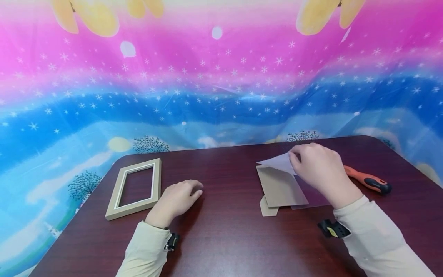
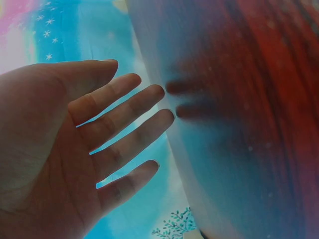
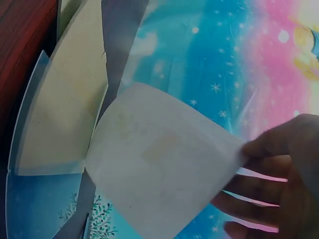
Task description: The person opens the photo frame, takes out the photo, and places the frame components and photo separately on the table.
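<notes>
My right hand [image 1: 320,173] pinches a thin white sheet of paper [image 3: 159,154] by one edge, tilted above a brown backing board [image 1: 282,188]. The board lies on the table with its stand leg [image 1: 268,207] poking out at the near side. Partly beneath it is a clear sheet [image 1: 313,200], which also shows in the right wrist view. Left of centre, my left hand [image 1: 180,198] holds nothing; its fingers are spread and relaxed by the tabletop in the left wrist view. An empty light-wood photo frame [image 1: 157,177] lies just left of that hand.
An orange-and-black tool handle [image 1: 370,181] lies right of my right hand, its other end hidden by the hand. The dark red-brown table [image 1: 221,238] ends at a patterned cloth backdrop [image 1: 214,96].
</notes>
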Demonstrator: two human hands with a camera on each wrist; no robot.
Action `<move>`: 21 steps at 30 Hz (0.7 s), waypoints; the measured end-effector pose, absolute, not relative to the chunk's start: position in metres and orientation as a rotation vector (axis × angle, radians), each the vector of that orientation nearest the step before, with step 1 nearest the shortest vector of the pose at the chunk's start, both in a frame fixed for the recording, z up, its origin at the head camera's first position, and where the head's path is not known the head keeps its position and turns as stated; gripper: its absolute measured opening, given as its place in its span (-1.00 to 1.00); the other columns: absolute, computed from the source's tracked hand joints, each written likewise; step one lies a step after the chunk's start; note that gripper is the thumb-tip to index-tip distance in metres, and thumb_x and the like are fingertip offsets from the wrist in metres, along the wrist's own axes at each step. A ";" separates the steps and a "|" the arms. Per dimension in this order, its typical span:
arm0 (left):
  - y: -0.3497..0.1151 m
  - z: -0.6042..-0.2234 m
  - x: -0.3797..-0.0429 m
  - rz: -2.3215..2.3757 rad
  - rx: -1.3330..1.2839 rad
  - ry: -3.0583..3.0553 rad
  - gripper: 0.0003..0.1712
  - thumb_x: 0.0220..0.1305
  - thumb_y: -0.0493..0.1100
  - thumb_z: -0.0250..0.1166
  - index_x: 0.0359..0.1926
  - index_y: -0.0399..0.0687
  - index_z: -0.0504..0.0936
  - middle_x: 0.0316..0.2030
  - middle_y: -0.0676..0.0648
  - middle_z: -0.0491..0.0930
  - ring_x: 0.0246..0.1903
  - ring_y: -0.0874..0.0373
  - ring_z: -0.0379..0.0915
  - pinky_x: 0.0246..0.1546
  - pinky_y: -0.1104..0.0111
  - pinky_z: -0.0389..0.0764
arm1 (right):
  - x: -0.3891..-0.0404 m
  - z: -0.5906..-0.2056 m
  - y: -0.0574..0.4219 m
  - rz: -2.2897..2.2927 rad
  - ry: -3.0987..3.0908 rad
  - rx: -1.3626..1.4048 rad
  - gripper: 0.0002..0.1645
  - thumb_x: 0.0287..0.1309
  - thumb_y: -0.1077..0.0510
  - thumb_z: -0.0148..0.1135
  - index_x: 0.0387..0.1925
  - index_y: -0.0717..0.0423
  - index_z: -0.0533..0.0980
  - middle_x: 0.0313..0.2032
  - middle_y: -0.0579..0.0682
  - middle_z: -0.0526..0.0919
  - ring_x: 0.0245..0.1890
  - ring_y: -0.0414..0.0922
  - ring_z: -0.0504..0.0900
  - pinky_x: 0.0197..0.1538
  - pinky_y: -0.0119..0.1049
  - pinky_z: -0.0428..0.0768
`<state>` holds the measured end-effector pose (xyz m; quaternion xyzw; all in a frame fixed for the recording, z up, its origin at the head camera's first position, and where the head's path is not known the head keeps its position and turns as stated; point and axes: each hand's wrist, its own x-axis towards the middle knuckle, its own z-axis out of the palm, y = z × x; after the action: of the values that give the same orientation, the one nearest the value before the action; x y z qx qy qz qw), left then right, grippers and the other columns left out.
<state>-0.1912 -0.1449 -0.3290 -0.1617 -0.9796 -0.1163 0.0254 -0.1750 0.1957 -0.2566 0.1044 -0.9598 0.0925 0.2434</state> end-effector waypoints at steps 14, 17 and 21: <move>-0.145 -0.330 -0.192 -0.338 -0.516 -3.020 -0.70 0.28 -0.04 0.14 -0.04 0.05 0.65 -0.04 -0.01 0.69 -0.02 0.07 0.55 -0.02 0.06 0.59 | -0.172 -0.264 0.185 0.214 -3.082 0.471 -0.76 0.15 0.06 0.14 -0.25 -0.04 0.70 -0.40 -0.03 0.74 -0.54 -0.19 0.48 -0.48 -0.16 0.46; -0.145 -0.331 -0.192 -0.336 -0.516 -3.018 -0.70 0.27 -0.04 0.14 -0.04 0.05 0.65 -0.04 -0.02 0.69 -0.02 0.07 0.55 -0.02 0.06 0.59 | -0.172 -0.266 0.182 0.190 -3.139 0.504 -0.77 0.16 0.05 0.15 -0.26 -0.06 0.70 -0.40 -0.06 0.72 -0.54 -0.19 0.45 -0.49 -0.21 0.39; -0.145 -0.331 -0.192 -0.335 -0.516 -3.016 -0.70 0.27 -0.04 0.15 -0.04 0.04 0.65 -0.04 -0.02 0.69 -0.01 0.07 0.55 -0.01 0.05 0.58 | -0.172 -0.270 0.178 0.173 -3.180 0.537 -0.79 0.13 0.04 0.18 -0.29 -0.05 0.69 -0.37 -0.07 0.73 -0.46 -0.16 0.47 -0.43 -0.13 0.44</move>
<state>-0.1925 -0.1449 -0.3310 -0.1677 -0.9793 -0.1087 0.0319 -0.1715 0.1783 -0.2698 0.1661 -0.9837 0.0534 -0.0439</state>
